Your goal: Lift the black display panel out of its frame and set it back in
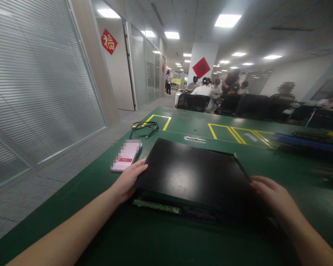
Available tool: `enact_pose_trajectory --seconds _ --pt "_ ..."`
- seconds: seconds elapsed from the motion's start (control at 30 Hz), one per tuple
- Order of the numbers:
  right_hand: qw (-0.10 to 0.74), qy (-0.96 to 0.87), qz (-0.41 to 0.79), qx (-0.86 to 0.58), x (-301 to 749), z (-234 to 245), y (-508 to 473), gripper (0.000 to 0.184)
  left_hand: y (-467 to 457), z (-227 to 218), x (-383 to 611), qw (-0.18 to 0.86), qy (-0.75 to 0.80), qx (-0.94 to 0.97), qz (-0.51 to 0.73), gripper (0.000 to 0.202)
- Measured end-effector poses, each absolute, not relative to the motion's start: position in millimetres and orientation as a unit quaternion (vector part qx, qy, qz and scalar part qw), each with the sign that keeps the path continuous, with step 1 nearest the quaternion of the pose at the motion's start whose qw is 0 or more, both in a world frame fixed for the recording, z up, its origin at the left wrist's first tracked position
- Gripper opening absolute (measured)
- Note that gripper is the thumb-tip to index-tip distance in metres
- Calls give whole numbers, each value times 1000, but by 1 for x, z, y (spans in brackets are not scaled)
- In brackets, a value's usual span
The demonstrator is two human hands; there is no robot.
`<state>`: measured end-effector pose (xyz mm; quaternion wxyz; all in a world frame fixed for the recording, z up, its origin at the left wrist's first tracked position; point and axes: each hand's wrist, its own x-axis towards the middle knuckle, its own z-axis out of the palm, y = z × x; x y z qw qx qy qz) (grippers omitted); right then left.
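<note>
A flat black display panel [191,171] lies on the green workbench [144,236] in front of me, with a narrow green circuit strip [157,205] along its near edge. My left hand [127,180] grips the panel's left edge, thumb on top and fingers curled beneath. On the opposite side, my right hand [274,197] holds the right edge, its fingers bent round the rim.
A phone [126,156] lies left of the panel and a coiled black cable [144,128] sits further back. Yellow tape outlines [238,133] mark the bench. Dark trays [308,142] stand at the right. People sit at tables beyond; a glass wall runs along the left.
</note>
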<state>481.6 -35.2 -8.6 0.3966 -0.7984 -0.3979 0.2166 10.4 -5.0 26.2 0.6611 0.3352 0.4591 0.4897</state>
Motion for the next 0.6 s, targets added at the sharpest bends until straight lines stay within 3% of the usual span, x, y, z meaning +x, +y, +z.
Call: enact_pose_trajectory --seconds 0.17,0.6 --pt "398 -390 220 -801 477 -7 -36 45 -5 29 13 659 459 322 501 46" --pt "297 -445 142 -833 473 1 -38 45 -4 26 13 659 475 322 486 50"
